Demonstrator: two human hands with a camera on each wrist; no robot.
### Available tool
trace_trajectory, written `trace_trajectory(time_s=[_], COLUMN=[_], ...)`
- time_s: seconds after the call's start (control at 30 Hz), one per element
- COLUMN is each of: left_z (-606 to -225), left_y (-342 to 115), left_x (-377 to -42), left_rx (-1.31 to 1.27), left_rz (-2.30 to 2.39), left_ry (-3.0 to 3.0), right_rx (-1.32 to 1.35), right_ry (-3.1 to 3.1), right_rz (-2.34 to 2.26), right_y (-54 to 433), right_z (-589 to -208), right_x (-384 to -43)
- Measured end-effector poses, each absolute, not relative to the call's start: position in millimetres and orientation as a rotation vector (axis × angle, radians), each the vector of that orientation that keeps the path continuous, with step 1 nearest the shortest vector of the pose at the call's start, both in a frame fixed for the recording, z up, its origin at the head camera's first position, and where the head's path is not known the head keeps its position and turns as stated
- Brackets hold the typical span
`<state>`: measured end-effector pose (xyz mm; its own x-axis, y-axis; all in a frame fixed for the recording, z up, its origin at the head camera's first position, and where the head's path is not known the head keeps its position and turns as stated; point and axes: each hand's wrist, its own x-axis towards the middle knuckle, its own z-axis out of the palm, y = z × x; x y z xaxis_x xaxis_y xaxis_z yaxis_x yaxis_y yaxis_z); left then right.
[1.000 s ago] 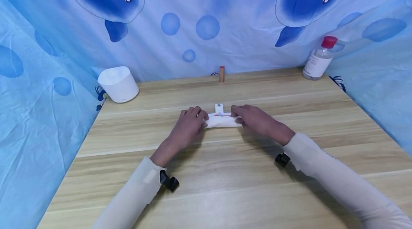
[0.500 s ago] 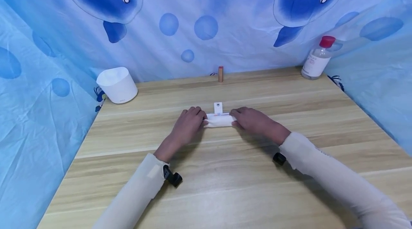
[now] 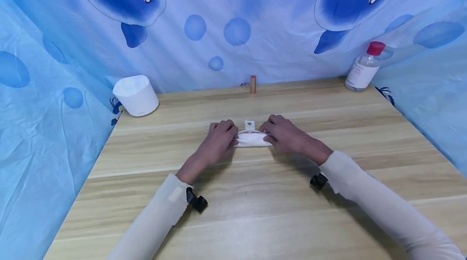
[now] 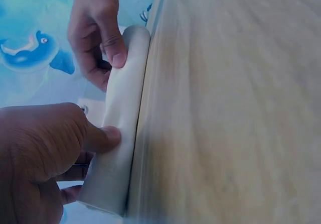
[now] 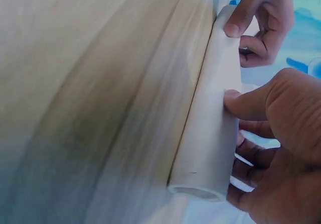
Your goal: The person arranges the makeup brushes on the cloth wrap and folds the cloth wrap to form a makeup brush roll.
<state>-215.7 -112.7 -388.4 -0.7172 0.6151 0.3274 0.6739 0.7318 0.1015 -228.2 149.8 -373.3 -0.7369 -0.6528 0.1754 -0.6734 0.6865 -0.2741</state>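
A soft white case (image 3: 251,140), bulging like a roll, lies across the wooden table in the head view. A small white tab (image 3: 249,125) with a round metal snap sticks up behind its middle. My left hand (image 3: 220,136) pinches the left part, thumb on the near face and fingers behind. On the right part, my right hand (image 3: 286,132) pinches in the same way. The right wrist view shows a rounded, hollow-looking end of the case (image 5: 205,128). In the left wrist view, both thumbs press the front of the case (image 4: 120,98); its back is largely hidden.
At the back left of the table (image 3: 255,211) stands a white container (image 3: 136,95). A small brown tube (image 3: 253,84) stands upright at the back edge. A clear bottle with a red cap (image 3: 363,67) is at the back right. Blue dolphin-print curtains surround the table.
Both hands keep hold of the white case. Its front looks lower, and the rear edge now slopes down either side of the tab. The right hand shifted inward, then slightly outward.
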Motion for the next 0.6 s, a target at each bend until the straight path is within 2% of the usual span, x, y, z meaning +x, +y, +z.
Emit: trace_trajectory(time_s=[0.6], left_z=[-383], left_y=[-96], left_x=[-200], left_rx=[-1.128], left_rz=[-0.34], left_ry=[-2.603], right_rx=[1.255], right_ry=[-2.578], right_rz=[0.155], right_y=[150], right_z=[-372], right_x=[-193])
